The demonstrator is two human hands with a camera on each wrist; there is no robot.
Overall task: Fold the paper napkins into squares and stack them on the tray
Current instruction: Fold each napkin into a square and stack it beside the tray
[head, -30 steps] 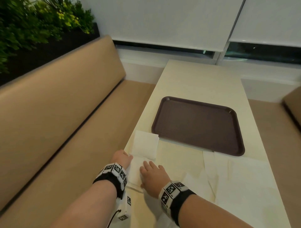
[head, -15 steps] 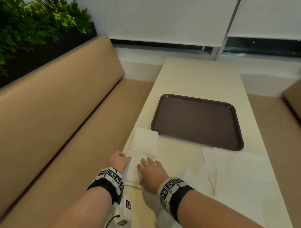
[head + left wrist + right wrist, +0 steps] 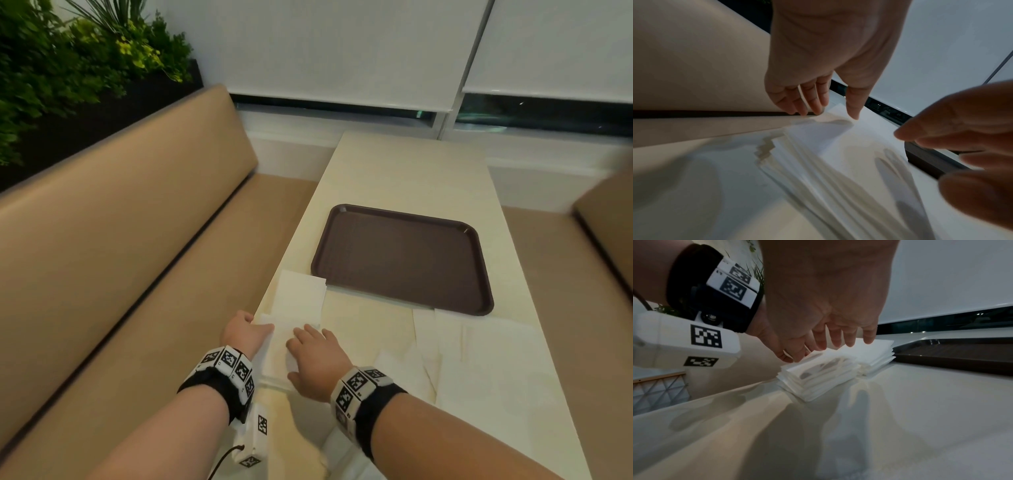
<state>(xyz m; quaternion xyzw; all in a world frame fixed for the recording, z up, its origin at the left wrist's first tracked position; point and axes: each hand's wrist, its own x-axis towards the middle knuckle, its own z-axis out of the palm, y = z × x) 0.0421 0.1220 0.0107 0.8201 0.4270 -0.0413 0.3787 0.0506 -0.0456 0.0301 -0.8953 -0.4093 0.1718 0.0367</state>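
A dark brown tray (image 3: 404, 257) lies bare in the middle of the cream table (image 3: 404, 171). Two stacks of folded white napkins sit at the table's left edge: a far stack (image 3: 301, 294) touching the tray's near left corner, and a near stack (image 3: 275, 353) between my hands. My left hand (image 3: 246, 330) is at the near stack's left side, fingers (image 3: 813, 108) straight against its edge and thumb on top. My right hand (image 3: 317, 353) is spread over the near stack (image 3: 818, 374), with straight fingers (image 3: 840, 340) just above or lightly on it.
Several unfolded white napkins (image 3: 486, 363) lie overlapping on the table's near right. A tan bench (image 3: 120, 257) runs along the left, with plants (image 3: 68, 58) behind it. Another tan seat (image 3: 606, 233) is at the right. Blinds cover the window beyond.
Both hands stay at the near stack. The right hand's fingers have shifted slightly over its top, and the head view has tilted a little.
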